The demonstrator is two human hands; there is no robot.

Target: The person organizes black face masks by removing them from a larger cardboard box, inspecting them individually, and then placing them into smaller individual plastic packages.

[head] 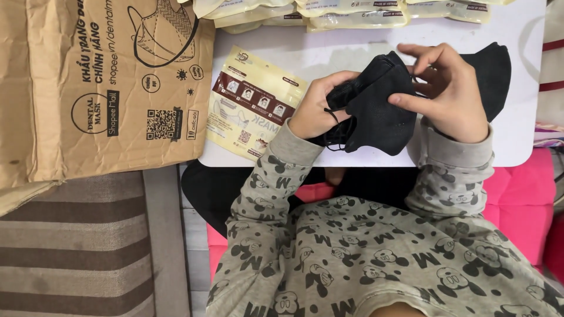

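Observation:
A stack of black face masks (376, 108) is held over the near edge of the small white table (346, 53). My left hand (314, 108) grips the stack's left side, where the thin ear loops bunch up. My right hand (449, 91) pinches the stack's upper right edge with thumb and fingers. Another black mask (493, 73) lies flat on the table behind my right hand, partly hidden by it. A cream and brown mask pouch (249, 103) lies flat on the table just left of my left hand.
A large brown cardboard box (88, 82) stands at the left, against the table. Several filled cream pouches (346, 14) are stacked along the table's far edge. A striped brown cushion (76, 246) lies lower left; a pink cushion (520, 199) sits at the right.

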